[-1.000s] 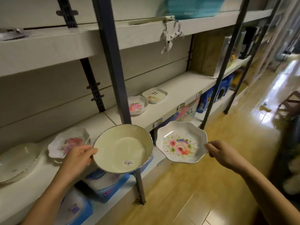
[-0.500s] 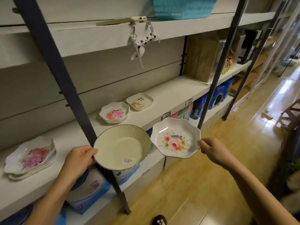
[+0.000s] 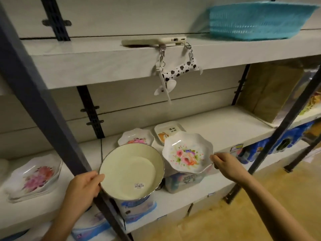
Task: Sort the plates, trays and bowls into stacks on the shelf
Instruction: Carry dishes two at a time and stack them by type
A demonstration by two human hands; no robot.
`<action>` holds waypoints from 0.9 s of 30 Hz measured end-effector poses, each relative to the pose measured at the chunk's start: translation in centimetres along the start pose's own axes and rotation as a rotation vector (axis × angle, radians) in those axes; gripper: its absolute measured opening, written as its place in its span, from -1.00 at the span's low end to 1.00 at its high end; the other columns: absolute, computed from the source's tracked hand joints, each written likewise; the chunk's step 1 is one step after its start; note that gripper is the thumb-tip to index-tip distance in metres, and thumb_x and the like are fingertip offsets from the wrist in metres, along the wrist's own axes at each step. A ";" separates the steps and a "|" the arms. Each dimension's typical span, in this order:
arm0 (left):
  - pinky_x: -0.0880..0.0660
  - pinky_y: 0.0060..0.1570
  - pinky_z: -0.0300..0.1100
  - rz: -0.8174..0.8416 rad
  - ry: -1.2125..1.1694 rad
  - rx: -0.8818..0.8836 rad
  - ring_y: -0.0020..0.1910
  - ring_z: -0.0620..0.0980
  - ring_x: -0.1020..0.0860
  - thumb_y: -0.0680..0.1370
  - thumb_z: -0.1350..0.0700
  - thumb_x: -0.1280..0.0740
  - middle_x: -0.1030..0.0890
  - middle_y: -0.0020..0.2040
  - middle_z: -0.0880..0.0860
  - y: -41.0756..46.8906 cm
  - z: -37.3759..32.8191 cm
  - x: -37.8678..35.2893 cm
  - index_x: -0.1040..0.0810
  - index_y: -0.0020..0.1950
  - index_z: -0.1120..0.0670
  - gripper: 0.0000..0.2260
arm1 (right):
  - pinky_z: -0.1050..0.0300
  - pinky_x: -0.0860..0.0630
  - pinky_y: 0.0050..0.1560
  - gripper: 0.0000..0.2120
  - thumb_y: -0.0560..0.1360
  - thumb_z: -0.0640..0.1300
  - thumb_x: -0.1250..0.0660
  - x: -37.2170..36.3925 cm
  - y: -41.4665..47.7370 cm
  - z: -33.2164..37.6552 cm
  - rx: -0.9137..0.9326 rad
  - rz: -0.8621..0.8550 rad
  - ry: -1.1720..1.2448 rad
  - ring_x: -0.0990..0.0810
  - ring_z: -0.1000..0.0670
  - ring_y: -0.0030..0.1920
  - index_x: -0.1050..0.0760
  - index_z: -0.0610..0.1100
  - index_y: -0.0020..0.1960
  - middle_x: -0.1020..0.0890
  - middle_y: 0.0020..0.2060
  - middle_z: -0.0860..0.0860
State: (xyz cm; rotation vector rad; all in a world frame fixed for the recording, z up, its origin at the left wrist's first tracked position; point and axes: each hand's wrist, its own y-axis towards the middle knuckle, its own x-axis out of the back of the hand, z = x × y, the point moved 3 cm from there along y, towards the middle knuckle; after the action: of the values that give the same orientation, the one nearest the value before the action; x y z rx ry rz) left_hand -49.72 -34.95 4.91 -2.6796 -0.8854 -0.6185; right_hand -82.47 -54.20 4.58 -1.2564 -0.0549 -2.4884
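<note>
Plates look light, stiff and slick: the left hand (image 3: 81,190) pinches the cream plate (image 3: 131,172) by its rim at lower centre, the right hand (image 3: 226,165) pinches the flowered plate (image 3: 187,153) likewise.

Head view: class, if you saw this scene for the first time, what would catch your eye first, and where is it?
Two dishes held up before the shelf stand out: a plain cream bowl gripped at its rim by the left hand, and a scalloped flowered plate pinched at its edge by the right hand. Next comes the turquoise basket at top right, then the phone with its spotted strap hanging over the upper shelf's edge.
</note>
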 end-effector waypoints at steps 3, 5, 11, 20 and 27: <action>-0.41 -0.18 -0.10 -0.111 0.013 0.071 -0.23 0.13 -0.49 0.52 0.26 -0.27 -0.55 -0.25 0.34 -0.3 -0.5 -0.2 -0.52 -0.26 0.25 -0.83 | 0.12 -0.27 -0.37 -0.65 0.57 -0.16 -0.14 -1.2 4.5 0.8 0.071 0.061 -0.034 -0.40 -0.04 -0.39 -0.36 -0.19 -0.38 -0.47 -0.44 -0.05; -0.44 -0.15 -0.08 -0.172 0.052 0.095 -0.25 0.12 -0.51 0.53 0.25 -0.27 -0.54 -0.29 0.22 -0.4 -0.8 -0.7 -0.48 -0.32 0.10 -0.78 | 0.15 -0.30 -0.36 -0.66 0.57 -0.17 -0.14 -2.1 7.3 1.7 0.125 0.101 -0.028 -0.42 -0.05 -0.38 -0.42 -0.24 -0.36 -0.51 -0.44 -0.06; -0.32 -0.43 -0.17 -0.399 0.223 0.124 -0.48 -0.03 -0.38 0.53 0.19 -0.26 -0.42 -0.51 -0.01 -1.3 -2.1 -1.3 -0.38 -0.46 0.04 -0.66 | 0.11 -0.30 -0.22 -0.66 0.57 -0.15 -0.11 -4.7 15.3 4.7 0.273 0.250 -0.040 -0.47 -0.13 -0.22 -0.40 -0.23 -0.34 -0.55 -0.28 -0.15; -0.34 -0.24 -0.06 -0.610 0.183 0.291 -0.44 0.03 -0.38 0.53 0.23 -0.25 -0.40 -0.51 0.04 -3.6 -3.5 -2.4 -0.35 -0.46 0.08 -0.65 | 0.05 -0.41 0.05 -0.64 0.61 -0.11 -0.05 -10.7 21.0 9.6 0.387 0.413 -0.119 -0.54 -0.24 0.14 -0.54 -0.30 0.05 -0.59 0.12 -0.29; -0.44 -0.15 0.02 -0.681 0.213 0.337 -0.35 0.06 -0.43 0.54 0.23 -0.24 -0.41 -0.47 0.03 -3.8 -3.7 -4.1 -0.37 -0.43 0.04 -0.67 | -0.02 -0.42 0.24 -0.58 0.61 -0.01 -0.03 -13.7 22.3 10.4 0.375 0.503 -0.302 -0.51 -0.23 0.23 -0.45 -0.27 0.24 -0.54 0.24 -0.24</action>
State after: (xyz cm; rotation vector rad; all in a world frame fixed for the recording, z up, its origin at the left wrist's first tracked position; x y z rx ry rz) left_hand -56.17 -35.42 6.63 -1.9438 -1.6740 -0.7804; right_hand -59.73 -69.19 -2.61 -1.2785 -0.2379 -1.7556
